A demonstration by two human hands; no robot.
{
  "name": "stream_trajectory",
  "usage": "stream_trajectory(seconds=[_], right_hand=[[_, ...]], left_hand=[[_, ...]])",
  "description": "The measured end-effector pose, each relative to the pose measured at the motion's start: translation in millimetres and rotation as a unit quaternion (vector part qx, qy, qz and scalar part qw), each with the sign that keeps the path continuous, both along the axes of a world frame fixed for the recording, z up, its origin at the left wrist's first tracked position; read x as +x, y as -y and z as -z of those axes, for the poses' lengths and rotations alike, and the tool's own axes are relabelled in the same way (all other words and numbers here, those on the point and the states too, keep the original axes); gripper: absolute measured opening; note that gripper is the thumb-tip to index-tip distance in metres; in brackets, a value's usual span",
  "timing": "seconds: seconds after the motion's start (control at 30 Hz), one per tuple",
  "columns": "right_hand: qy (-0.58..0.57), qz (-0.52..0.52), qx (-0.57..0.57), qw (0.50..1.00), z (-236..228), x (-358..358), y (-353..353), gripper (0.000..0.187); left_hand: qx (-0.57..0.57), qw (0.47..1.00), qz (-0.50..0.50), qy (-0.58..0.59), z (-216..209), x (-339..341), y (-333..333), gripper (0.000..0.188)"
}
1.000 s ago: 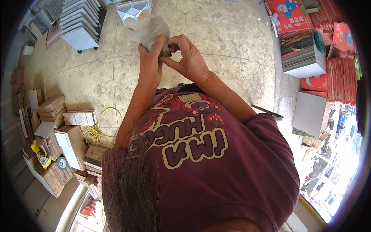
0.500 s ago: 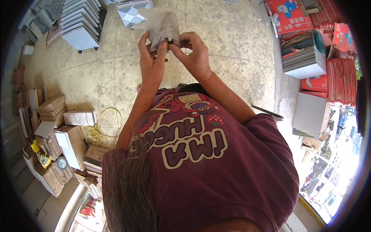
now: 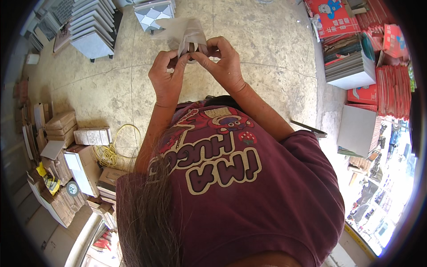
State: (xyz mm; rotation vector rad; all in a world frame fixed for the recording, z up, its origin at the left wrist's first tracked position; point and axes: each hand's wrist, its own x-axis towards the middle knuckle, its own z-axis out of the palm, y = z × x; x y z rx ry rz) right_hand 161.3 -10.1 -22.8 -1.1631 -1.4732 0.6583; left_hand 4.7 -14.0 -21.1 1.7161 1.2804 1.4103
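A thin, whitish, see-through plastic bag (image 3: 192,30) hangs in front of me above the floor, crumpled and spreading away from my fingers. My left hand (image 3: 168,71) is closed in a pinch at its near edge. My right hand (image 3: 222,58) is closed on the same edge, its thumb meeting the left thumb. Some right fingers lie behind or inside the plastic, and through it they show only dimly. Whether the bag contains anything else cannot be made out.
Racks of tile samples (image 3: 92,42) and a patterned tile panel (image 3: 155,14) stand ahead. Left are cardboard boxes (image 3: 61,120), a coiled yellow hose or cord (image 3: 106,155) and a yellow power tool (image 3: 50,179). Stacked tiles (image 3: 351,73) and red cartons (image 3: 392,89) line the right.
My left hand has shifted slightly down and left and its fingers have folded into a tighter pinch. The bag has sunk a little and flattened. My right hand stays nearly still.
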Motion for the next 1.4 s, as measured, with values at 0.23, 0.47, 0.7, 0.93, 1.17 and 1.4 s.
stream_trajectory(seconds=[0.23,0.47,0.7,0.93,1.17,1.4], right_hand=[[-0.003,0.026,-0.022,0.999,5,0,-1,0.039],[-0.021,0.051,-0.039,0.998,2,-2,2,0.035],[-0.005,0.059,-0.050,0.997,0,-6,5,0.032],[-0.068,0.063,-0.106,0.990,1,-2,4,0.029],[-0.210,0.019,-0.105,0.972,4,0,0,0.025],[-0.264,-0.076,-0.224,0.935,-10,16,-5,0.031]], left_hand=[[0.030,0.999,0.031,-0.018,0,-1,-1,0.011],[0.110,0.991,-0.012,-0.070,-9,2,3,0.011],[0.168,0.983,-0.033,-0.060,-5,5,4,0.016],[0.149,0.988,0.004,-0.036,1,8,2,0.016],[0.133,0.990,0.007,-0.041,-5,1,-8,0.037],[0.124,0.955,0.081,-0.258,-33,-20,-17,0.108]])
